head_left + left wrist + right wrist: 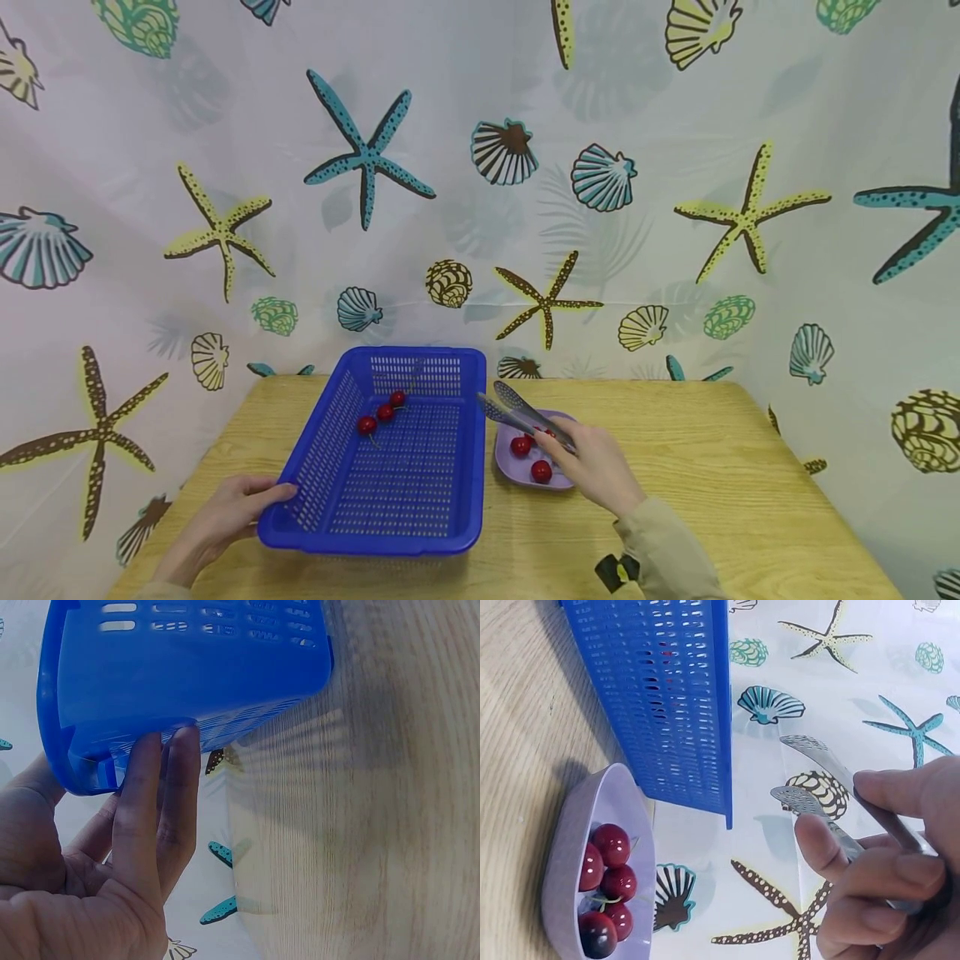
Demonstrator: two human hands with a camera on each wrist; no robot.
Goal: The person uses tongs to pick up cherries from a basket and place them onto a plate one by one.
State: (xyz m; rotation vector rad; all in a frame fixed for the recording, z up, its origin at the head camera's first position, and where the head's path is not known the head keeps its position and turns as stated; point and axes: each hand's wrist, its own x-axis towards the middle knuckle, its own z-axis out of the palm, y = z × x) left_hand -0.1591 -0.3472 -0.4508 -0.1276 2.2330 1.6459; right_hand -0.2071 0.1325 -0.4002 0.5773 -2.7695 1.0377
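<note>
My left hand (236, 508) grips the near left corner of a blue plastic basket (375, 545), thumb over the rim and fingers against its outer wall (187, 682). Three red cherries (385, 412) with stems lie inside, toward the back left. In my right hand (600, 468) is a pair of metal tongs (525, 408) with perforated ends. Their tips stand apart with nothing between them, raised near the basket's right rim. Below the tongs, a lilac bowl (557, 487) holds several dark red cherries (619, 882); my hand and the tongs partly cover it in the head view.
Basket and bowl stand side by side on a light wood-grain table (697, 475). Behind and at both sides hangs a white cloth (465, 225) printed with starfish and shells.
</note>
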